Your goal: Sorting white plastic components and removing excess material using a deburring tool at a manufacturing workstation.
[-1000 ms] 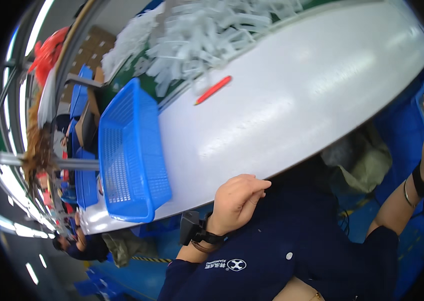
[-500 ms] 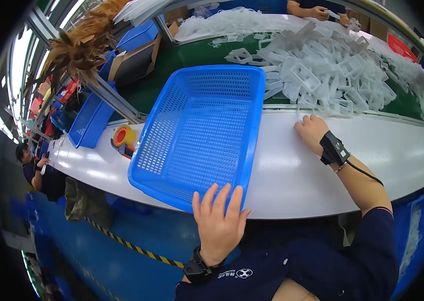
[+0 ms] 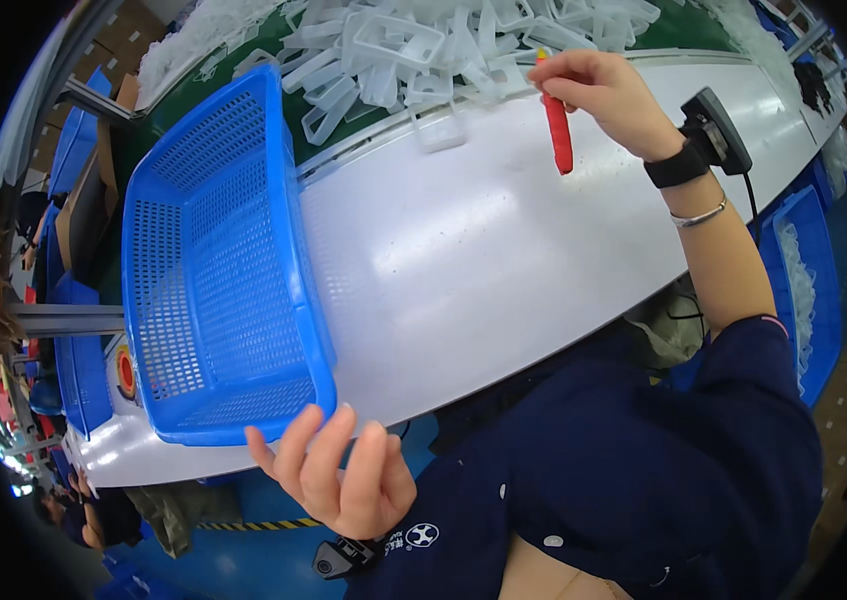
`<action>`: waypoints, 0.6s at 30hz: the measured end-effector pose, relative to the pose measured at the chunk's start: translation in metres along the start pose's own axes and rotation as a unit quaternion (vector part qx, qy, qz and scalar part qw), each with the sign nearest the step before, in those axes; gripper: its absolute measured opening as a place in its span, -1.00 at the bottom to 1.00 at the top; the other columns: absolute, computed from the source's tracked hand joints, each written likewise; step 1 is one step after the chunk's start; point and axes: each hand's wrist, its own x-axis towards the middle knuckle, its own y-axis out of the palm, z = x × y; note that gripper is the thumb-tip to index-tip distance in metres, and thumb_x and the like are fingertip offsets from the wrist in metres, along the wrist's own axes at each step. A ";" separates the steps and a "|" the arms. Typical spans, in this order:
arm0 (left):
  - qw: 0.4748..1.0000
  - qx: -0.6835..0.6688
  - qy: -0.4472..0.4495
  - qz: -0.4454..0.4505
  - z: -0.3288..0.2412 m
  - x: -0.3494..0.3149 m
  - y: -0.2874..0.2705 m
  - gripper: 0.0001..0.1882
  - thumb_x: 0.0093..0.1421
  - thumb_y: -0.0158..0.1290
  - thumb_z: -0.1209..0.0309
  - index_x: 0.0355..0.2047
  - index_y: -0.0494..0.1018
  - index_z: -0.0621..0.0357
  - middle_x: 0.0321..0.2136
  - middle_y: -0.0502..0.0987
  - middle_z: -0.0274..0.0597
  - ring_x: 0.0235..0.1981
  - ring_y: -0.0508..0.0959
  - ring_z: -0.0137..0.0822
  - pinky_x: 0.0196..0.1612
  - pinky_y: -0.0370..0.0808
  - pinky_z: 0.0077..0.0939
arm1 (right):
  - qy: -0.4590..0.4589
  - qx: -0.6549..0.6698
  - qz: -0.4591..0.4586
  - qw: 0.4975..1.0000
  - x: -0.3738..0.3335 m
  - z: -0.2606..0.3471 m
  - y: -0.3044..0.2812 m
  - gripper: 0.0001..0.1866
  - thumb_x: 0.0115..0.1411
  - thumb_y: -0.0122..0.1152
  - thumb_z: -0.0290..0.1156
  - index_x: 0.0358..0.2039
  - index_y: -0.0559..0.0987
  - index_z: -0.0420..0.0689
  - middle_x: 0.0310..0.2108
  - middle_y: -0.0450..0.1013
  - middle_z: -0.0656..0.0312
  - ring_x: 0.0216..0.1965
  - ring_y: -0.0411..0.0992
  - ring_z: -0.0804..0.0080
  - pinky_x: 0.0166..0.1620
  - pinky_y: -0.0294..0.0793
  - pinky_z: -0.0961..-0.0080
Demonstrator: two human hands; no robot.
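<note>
hands number two, both the person's own, and both come out of dark blue sleeves. left hand point(image 3: 343, 480) sits at the lower middle of the frame, palm up, fingers spread loosely and curled a little, with nothing in it; its fingertips hang just off the near corner of the blue basket point(image 3: 213, 270). a black wristband shows under that wrist at the bottom edge.

one basket lies on the white table point(image 3: 483, 260), filling the left half of the frame. it is a perforated plastic tray, bright blue, with sloping mesh walls and nothing visible inside. its near corner juts over the table's front edge.

right hand point(image 3: 603, 95) is at the upper right of the frame, fingers closed around the top of one red marker point(image 3: 560, 135). the marker is a slim red stick with a yellowish tip at the upper end by the fingers; its lower end points down toward the table, and whether it touches the surface i cannot tell. a black band with a small black device sits on that wrist, with one thin silver bangle below it.

farthest off, across the top of the frame, a heap of white plastic frames point(image 3: 423, 45), too many to count, lies on a green strip behind the table.
</note>
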 end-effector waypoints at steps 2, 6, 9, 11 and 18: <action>0.993 -0.113 -0.003 0.018 -0.010 0.015 0.010 -0.90 0.07 0.04 0.53 -0.36 0.46 0.18 -0.36 0.50 -0.13 -0.30 0.50 -0.19 0.01 0.31 -0.09 | 0.073 0.217 -0.053 0.972 -0.009 -0.014 -0.011 -0.70 0.16 0.00 -0.50 -0.09 0.43 -0.32 -0.28 0.45 0.19 -0.26 0.38 0.56 -0.10 0.37 0.62; 0.970 -0.237 -0.046 0.030 -0.028 0.052 0.081 -0.80 -0.09 0.09 0.65 -0.38 0.48 0.24 -0.39 0.51 -0.09 -0.35 0.50 -0.14 -0.27 0.43 -0.32 | 0.071 0.411 -0.041 0.908 -0.025 -0.041 -0.027 -0.63 0.12 -0.03 -0.61 -0.02 0.35 -0.36 -0.14 0.41 0.11 -0.19 0.38 0.51 -0.12 0.40 0.62; 0.982 -0.159 -0.071 0.069 -0.020 0.068 0.131 -0.78 -0.05 0.07 0.62 -0.33 0.47 0.24 -0.33 0.50 -0.12 -0.32 0.47 -0.10 -0.26 0.41 -0.34 | 0.040 0.575 0.005 0.817 -0.029 -0.047 -0.014 -0.59 0.07 0.15 -0.60 -0.02 0.36 -0.32 -0.20 0.39 0.16 -0.23 0.38 0.52 -0.10 0.41 0.62; 0.985 -0.115 -0.089 0.097 -0.006 0.075 0.163 -0.78 -0.03 0.05 0.60 -0.30 0.46 0.23 -0.29 0.49 -0.11 -0.28 0.45 -0.07 -0.20 0.39 -0.31 | 0.043 0.601 0.011 0.798 -0.031 -0.038 -0.007 -0.60 0.08 0.17 -0.57 -0.04 0.38 -0.29 -0.22 0.39 0.19 -0.23 0.37 0.52 -0.10 0.41 0.61; 0.961 -0.123 -0.176 0.172 0.017 0.102 0.219 -0.84 -0.03 0.06 0.55 -0.36 0.44 0.18 -0.29 0.45 -0.08 -0.22 0.43 -0.05 -0.16 0.37 -0.31 | 0.093 0.440 -0.036 0.892 -0.017 -0.039 0.019 -0.62 0.26 -0.01 -0.20 -0.14 0.46 -0.28 -0.46 0.45 0.21 -0.48 0.43 0.56 -0.34 0.46 0.66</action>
